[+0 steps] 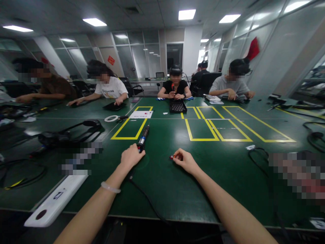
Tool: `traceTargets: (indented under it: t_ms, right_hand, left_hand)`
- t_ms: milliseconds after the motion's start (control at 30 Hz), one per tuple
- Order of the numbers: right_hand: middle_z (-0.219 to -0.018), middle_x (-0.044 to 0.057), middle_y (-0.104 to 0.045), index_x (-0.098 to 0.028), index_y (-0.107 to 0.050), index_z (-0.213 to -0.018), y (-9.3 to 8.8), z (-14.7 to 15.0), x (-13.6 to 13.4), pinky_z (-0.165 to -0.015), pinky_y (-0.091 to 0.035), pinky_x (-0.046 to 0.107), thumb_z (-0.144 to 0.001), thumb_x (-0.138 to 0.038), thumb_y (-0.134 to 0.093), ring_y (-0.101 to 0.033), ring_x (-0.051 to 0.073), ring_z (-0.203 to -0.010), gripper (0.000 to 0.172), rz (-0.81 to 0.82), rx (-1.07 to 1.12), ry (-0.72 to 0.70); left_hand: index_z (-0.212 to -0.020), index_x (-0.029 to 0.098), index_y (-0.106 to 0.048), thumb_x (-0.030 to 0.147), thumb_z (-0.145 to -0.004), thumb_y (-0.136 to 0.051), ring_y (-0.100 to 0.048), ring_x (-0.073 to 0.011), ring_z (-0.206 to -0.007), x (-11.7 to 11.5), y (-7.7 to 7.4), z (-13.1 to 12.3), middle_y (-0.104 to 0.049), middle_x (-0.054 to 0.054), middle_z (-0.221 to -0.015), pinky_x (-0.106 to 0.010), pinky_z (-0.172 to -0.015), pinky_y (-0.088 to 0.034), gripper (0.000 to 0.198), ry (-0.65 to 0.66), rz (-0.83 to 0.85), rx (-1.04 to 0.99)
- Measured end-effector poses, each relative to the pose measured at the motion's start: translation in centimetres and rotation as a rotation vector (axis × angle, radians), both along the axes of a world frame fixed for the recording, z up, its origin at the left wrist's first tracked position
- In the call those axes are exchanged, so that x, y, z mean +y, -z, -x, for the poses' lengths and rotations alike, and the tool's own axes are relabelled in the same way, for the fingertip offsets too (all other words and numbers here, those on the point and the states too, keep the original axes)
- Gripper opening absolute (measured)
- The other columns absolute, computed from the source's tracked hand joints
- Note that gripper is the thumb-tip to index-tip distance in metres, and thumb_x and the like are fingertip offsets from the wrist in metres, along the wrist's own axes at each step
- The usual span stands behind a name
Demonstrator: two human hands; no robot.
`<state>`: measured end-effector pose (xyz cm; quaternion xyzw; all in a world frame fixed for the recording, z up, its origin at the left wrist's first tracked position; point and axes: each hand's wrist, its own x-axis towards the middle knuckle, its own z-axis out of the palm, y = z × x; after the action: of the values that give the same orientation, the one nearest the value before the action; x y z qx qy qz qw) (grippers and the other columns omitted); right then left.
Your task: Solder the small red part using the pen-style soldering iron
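My left hand (131,156) is closed round the rear of a black and blue electric screwdriver (143,137) that lies on the green table (165,179), tip pointing away from me; its cable (147,198) trails back over the near edge. My right hand (185,160) rests on the table a little to the right, fingers pinched on a small red and dark part (172,157). A pale bangle (110,187) sits on my left wrist.
Yellow taped rectangles (215,128) mark the table's middle. A black parts tray (178,106) stands at the far side, a white flat device (57,200) lies at near left, and black cables (259,159) at right. Several people sit working along the far edge.
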<state>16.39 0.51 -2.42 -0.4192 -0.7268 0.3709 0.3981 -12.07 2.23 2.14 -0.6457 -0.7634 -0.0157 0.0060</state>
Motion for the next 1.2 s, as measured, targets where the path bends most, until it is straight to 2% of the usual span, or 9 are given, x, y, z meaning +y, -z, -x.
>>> traceTargets:
  t_ms: [133, 233, 400, 467, 633, 933, 1100, 1200]
  right_hand:
    - [-0.072, -0.002, -0.058, -0.017, -0.057, -0.091, -0.2, 0.3, -0.2, -0.057, -0.041, 0.022, -0.078, -0.023, -0.06, -0.051, 0.011, -0.061, 0.015, -0.013, 0.032, -0.038]
    - [-0.077, 0.0, -0.059, -0.018, -0.058, -0.093, -0.3, 0.4, -0.3, -0.06, -0.042, 0.023, -0.079, -0.022, -0.058, -0.052, 0.011, -0.064, 0.014, -0.068, 0.038, -0.048]
    - [-0.08, 0.002, -0.059, -0.019, -0.061, -0.085, -0.2, 0.1, -0.1, -0.064, -0.042, 0.025, -0.081, -0.021, -0.057, -0.053, 0.013, -0.068, 0.006, -0.173, -0.013, -0.024]
    - [-0.079, 0.001, -0.057, -0.019, -0.061, -0.084, -0.2, -0.2, 0.1, -0.063, -0.042, 0.025, -0.081, -0.019, -0.056, -0.052, 0.014, -0.067, 0.005, -0.192, -0.03, -0.005]
    - [-0.076, 0.0, -0.055, -0.02, -0.06, -0.082, -0.2, -0.7, 0.3, -0.062, -0.039, 0.025, -0.08, -0.015, -0.054, -0.05, 0.013, -0.064, 0.008, -0.21, -0.083, 0.024]
    - [-0.08, 0.001, -0.052, -0.02, -0.061, -0.083, 0.1, -0.6, 0.4, -0.065, -0.041, 0.025, -0.081, -0.014, -0.057, -0.05, 0.013, -0.067, 0.007, -0.227, -0.113, 0.0]
    - [-0.087, 0.003, -0.053, -0.02, -0.065, -0.083, 0.0, -0.4, 0.2, -0.07, -0.043, 0.027, -0.084, -0.019, -0.058, -0.054, 0.015, -0.075, 0.007, -0.238, -0.123, 0.041]
    - [-0.082, 0.004, -0.057, -0.02, -0.066, -0.082, -0.4, -0.7, 0.0, -0.07, -0.044, 0.028, -0.086, -0.02, -0.055, -0.055, 0.016, -0.075, 0.012, -0.263, -0.131, 0.02]
  left_hand:
    - [-0.132, 0.011, -0.039, 0.058, -0.083, -0.036, -0.063, -0.0309, -0.092, -1.5, 0.4, -3.9, -0.061, -0.018, -0.109, -0.037, -0.075, -0.045, 0.068, 0.121, -0.02, -0.002]
    - [-0.139, 0.01, -0.03, 0.057, -0.083, -0.039, -0.062, -0.0314, -0.094, -2.2, 0.7, -6.7, -0.06, -0.019, -0.11, -0.037, -0.078, -0.043, 0.073, 0.198, -0.025, -0.025]
    - [-0.135, 0.008, -0.034, 0.059, -0.078, -0.048, -0.061, -0.035, -0.096, -2.9, 0.8, -10.4, -0.06, -0.022, -0.111, -0.039, -0.078, -0.042, 0.078, 0.329, -0.011, -0.074]
    - [-0.131, 0.009, -0.039, 0.058, -0.077, -0.05, -0.062, -0.0348, -0.095, -2.9, 0.8, -11.3, -0.061, -0.022, -0.109, -0.04, -0.079, -0.042, 0.073, 0.356, -0.014, -0.084]
    - [-0.118, 0.014, -0.046, 0.058, -0.077, -0.052, -0.063, -0.0323, -0.093, -2.9, 0.8, -12.3, -0.062, -0.018, -0.104, -0.039, -0.08, -0.041, 0.06, 0.384, -0.023, -0.09]
    - [-0.118, 0.013, -0.046, 0.057, -0.079, -0.05, -0.062, -0.0315, -0.093, -3.0, 0.6, -12.7, -0.062, -0.018, -0.104, -0.038, -0.079, -0.041, 0.059, 0.397, -0.019, -0.065]
    - [-0.122, 0.011, -0.044, 0.061, -0.078, -0.048, -0.059, -0.0345, -0.097, -3.2, 0.2, -13.3, -0.06, -0.021, -0.106, -0.042, -0.08, -0.041, 0.067, 0.384, -0.026, -0.072]
    - [-0.118, 0.012, -0.047, 0.056, -0.079, -0.049, -0.058, -0.0339, -0.1, -3.1, 0.1, -13.8, -0.058, -0.022, -0.108, -0.041, -0.081, -0.041, 0.058, 0.35, -0.023, -0.068]
